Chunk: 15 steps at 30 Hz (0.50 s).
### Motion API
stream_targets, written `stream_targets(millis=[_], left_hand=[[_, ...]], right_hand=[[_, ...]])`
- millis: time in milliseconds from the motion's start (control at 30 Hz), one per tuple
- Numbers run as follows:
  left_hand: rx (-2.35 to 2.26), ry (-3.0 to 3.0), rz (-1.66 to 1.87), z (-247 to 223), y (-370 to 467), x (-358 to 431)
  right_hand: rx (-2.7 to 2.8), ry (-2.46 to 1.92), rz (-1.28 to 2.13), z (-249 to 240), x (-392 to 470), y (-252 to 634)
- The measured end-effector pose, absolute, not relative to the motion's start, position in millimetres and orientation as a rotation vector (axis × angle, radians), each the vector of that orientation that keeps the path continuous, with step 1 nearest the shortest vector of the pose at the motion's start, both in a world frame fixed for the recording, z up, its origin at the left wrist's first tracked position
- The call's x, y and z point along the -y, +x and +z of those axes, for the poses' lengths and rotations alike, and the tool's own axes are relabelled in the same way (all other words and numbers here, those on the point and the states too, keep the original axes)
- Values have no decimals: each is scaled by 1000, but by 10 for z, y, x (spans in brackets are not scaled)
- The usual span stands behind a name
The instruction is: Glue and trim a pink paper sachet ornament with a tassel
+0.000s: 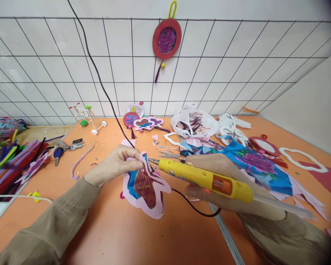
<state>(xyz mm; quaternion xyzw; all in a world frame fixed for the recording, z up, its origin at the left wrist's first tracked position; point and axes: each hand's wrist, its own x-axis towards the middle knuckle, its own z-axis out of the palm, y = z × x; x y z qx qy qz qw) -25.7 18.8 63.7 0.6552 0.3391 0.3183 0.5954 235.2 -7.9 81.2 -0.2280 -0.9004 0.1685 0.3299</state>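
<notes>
My left hand pinches the top edge of a pink scalloped craft piece between thumb and fingers. Blue and maroon patterned fabric fills its middle, and its pink layers stand slightly apart near the pinch. From the right, my right hand is wrapped around a yellow hot glue gun, with its fingers partly hidden behind the body. The metal nozzle points left, close to the craft piece's upper edge; whether they touch I cannot tell. A clear glue stick sticks out of the gun's rear.
A black cord hangs down across the view. Scissors lie behind the glue gun. Blue floral fabric and a white plastic bag are to the right. Keys and colourful pipe cleaners lie at left.
</notes>
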Motion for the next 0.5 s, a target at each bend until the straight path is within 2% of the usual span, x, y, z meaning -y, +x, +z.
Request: stream_targets(millis=[500], left_hand=[[-760,1534,709,651,-241,-167]], right_hand=[[2373,-572,485,840,80,2335]])
